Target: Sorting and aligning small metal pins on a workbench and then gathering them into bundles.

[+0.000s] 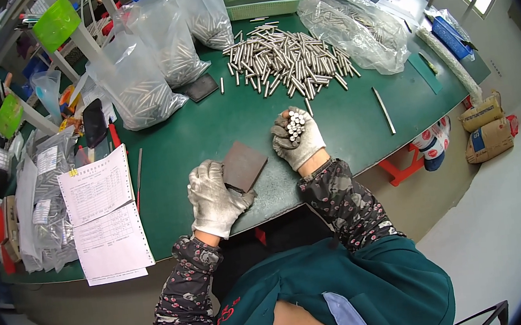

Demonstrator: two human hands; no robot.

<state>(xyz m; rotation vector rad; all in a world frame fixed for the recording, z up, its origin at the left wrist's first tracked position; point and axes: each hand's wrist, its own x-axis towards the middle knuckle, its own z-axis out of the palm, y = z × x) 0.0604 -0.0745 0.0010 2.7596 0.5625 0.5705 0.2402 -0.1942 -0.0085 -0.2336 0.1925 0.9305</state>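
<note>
My left hand [216, 193], in a worn whitish glove, grips the lower left edge of a brown square pad that looks like sandpaper [246, 164], near the table's front edge. To its right, my right hand [303, 146], gloved too, is closed around a bundle of short metal pins [295, 124]. Their round, shiny ends face up out of the fist. The fist and the pad are apart. Beyond my right hand lies a large loose heap of the same kind of pins [290, 56] on the green table [168, 141].
Clear bags of pins [136, 90] stand at the back left, beside a green basket [261, 2]. A plastic-wrapped batch [357, 26] lies back right. Printed sheets [103, 206] overhang the front left edge. One longer thin rod [384, 110] lies on the right.
</note>
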